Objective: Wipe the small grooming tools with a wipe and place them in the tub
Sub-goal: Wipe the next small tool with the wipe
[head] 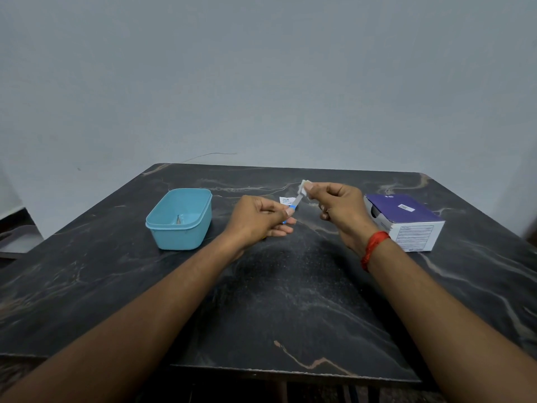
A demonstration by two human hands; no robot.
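Head view: left hand (258, 218) fingers pinch a blue-handled tool (293, 207) steady while right hand (338, 206) fingers pinch a wipe (304, 187) around its tip; tub (180, 219) waits left of them.

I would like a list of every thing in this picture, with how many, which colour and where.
table: 1, black marbled, under everything
tub: 1, light blue, left on the table
metal tool: 1, grey, inside the tub
blue-handled tool: 1, blue and grey, between the hands
wipe: 1, white, at that tool's far end
wrapper: 1, white, on the table behind the hands
box: 1, purple and white, right on the table
thread: 1, red, right wrist
left hand: grips the tool's handle
right hand: pinches the wipe
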